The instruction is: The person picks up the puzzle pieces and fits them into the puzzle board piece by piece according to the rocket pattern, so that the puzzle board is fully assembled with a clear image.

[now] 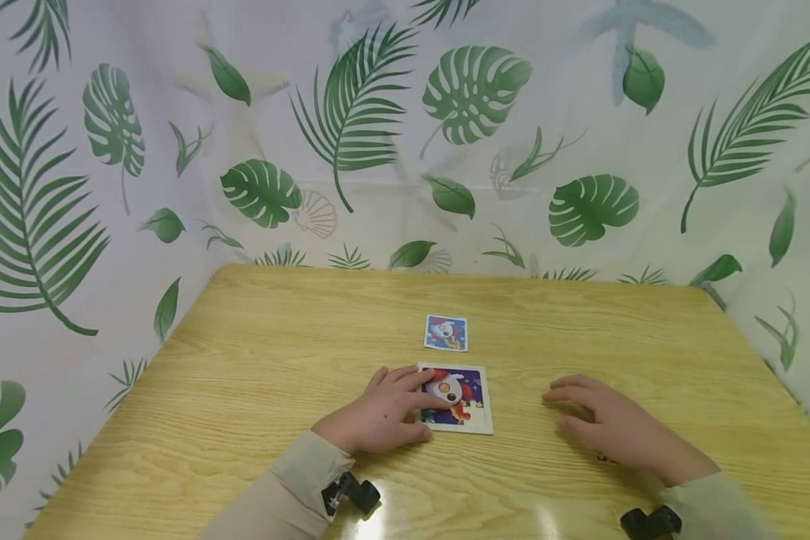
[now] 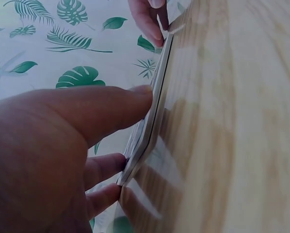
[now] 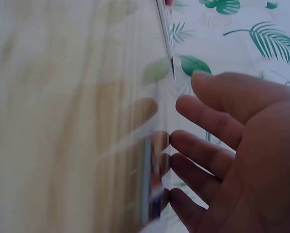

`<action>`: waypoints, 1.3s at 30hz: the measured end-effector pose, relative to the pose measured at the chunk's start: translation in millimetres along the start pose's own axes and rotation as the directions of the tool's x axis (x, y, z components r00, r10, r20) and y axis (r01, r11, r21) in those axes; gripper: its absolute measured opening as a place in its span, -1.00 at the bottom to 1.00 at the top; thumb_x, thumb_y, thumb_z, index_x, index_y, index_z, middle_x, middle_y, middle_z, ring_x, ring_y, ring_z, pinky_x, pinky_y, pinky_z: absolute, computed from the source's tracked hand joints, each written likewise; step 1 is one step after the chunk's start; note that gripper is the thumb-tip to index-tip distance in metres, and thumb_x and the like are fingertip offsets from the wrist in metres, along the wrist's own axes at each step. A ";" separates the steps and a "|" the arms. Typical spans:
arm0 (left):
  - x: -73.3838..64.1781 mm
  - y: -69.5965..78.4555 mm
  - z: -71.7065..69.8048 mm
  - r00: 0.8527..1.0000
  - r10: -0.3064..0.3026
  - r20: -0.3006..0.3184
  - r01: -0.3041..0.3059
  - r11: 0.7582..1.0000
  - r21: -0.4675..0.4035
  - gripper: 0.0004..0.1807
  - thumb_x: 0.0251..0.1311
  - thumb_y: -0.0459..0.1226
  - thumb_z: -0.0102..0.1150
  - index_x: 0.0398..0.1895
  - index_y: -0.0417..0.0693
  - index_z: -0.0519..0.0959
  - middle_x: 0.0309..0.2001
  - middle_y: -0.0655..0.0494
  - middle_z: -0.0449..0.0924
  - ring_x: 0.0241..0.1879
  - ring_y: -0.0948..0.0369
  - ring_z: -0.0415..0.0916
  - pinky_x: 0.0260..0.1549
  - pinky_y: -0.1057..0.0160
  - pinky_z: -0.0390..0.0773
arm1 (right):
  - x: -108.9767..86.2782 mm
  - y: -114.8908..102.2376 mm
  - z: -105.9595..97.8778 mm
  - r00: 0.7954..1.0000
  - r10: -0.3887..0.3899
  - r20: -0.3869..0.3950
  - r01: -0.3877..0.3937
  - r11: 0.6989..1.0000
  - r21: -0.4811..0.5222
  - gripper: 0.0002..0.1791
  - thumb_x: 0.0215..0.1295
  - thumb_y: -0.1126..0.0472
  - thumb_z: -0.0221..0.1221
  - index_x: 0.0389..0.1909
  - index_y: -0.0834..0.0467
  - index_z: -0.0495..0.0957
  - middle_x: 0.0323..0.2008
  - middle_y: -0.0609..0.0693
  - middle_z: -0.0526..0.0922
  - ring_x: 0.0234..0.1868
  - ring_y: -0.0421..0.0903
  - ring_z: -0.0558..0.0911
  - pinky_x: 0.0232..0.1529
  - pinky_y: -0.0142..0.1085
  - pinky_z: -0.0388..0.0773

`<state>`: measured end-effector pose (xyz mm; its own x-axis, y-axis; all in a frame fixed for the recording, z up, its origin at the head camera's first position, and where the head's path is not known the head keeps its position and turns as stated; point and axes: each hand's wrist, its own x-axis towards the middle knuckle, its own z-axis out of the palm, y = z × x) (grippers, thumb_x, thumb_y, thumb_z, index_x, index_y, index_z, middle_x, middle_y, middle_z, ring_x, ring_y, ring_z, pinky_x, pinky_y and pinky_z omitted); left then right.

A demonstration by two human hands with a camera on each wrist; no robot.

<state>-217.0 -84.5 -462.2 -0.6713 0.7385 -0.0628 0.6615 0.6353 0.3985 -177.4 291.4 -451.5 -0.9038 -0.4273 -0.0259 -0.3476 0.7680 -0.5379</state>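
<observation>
A small white-framed jigsaw puzzle point(image 1: 478, 427) lies flat on the table, showing a white cartoon figure in red against dark purple. Whitish patches show at its lower right. My left hand point(image 1: 388, 412) rests over its left side, fingers spread on the picture, thumb by the near-left edge. To the right of the puzzle, my right hand point(image 1: 607, 424) is apart from it, fingers loosely bent and holding nothing visible. In the right wrist view, its fingertips are at the tabletop beside a small coloured piece point(image 3: 154, 189), blurred; a small dark patch shows under this hand in the head view.
A smaller picture card point(image 1: 446, 333) with a similar figure lies just behind the puzzle. The wood-grain table point(image 1: 277, 337) reflects light near its front. A white leaf-print curtain point(image 1: 378, 150) hangs behind and along the sides. Each wrist carries a black camera.
</observation>
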 end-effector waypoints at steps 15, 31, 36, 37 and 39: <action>0.6 -3.2 1.4 1.000 0.014 0.005 -0.014 1.000 -0.013 -0.48 0.41 0.06 0.14 0.42 0.51 0.42 0.61 0.20 -0.04 0.58 0.03 -0.16 0.43 -0.27 -0.19 | -42.0 36.9 -18.8 1.000 -0.022 0.004 0.023 0.997 -0.072 -0.37 0.26 -0.14 0.37 0.32 -0.06 0.53 0.43 0.08 0.35 0.37 0.26 0.33 0.16 -0.24 0.40; 1.0 -0.7 -1.3 1.000 -0.011 0.022 0.012 1.000 -0.020 -0.47 0.40 0.06 0.14 0.42 0.53 0.41 0.61 0.19 -0.04 0.58 0.05 -0.20 0.44 -0.28 -0.25 | -53.0 50.2 -12.7 0.998 -0.012 -0.065 0.009 0.999 -0.040 -0.46 0.26 -0.12 0.36 0.25 -0.15 0.56 0.45 0.00 0.32 0.40 -0.02 0.27 0.06 -0.76 -0.02; 0.8 -2.7 0.5 1.000 -0.016 0.020 0.017 1.000 -0.024 -0.47 0.40 0.06 0.14 0.42 0.54 0.41 0.61 0.19 -0.04 0.58 0.04 -0.19 0.44 -0.27 -0.24 | -52.1 52.1 -12.5 0.998 -0.007 -0.059 0.004 0.999 -0.047 -0.48 0.27 -0.13 0.35 0.24 -0.17 0.56 0.44 0.00 0.34 0.37 0.09 0.30 0.06 -0.68 0.10; 0.8 -3.1 0.6 1.000 -0.015 0.020 0.016 1.000 -0.023 -0.47 0.40 0.06 0.14 0.42 0.54 0.41 0.61 0.19 -0.04 0.58 0.04 -0.19 0.44 -0.27 -0.24 | -52.0 53.0 -12.4 0.998 -0.006 -0.056 0.003 0.999 -0.049 -0.49 0.27 -0.13 0.35 0.23 -0.17 0.56 0.44 0.01 0.34 0.37 0.09 0.31 0.06 -0.67 0.12; 0.7 -3.5 0.7 1.000 -0.017 0.021 0.017 1.000 -0.022 -0.47 0.40 0.06 0.14 0.43 0.54 0.41 0.61 0.19 -0.04 0.58 0.04 -0.19 0.44 -0.28 -0.24 | -52.0 55.1 -12.1 0.999 -0.002 -0.055 -0.001 0.998 -0.056 -0.51 0.27 -0.13 0.35 0.21 -0.19 0.57 0.44 0.02 0.34 0.38 0.03 0.31 0.06 -0.65 0.17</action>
<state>-219.5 -86.0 -464.3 -0.6752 0.7323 -0.0884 0.6424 0.6427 0.4174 -152.6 361.7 -469.6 -0.9153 -0.4023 0.0212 -0.3602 0.7937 -0.4902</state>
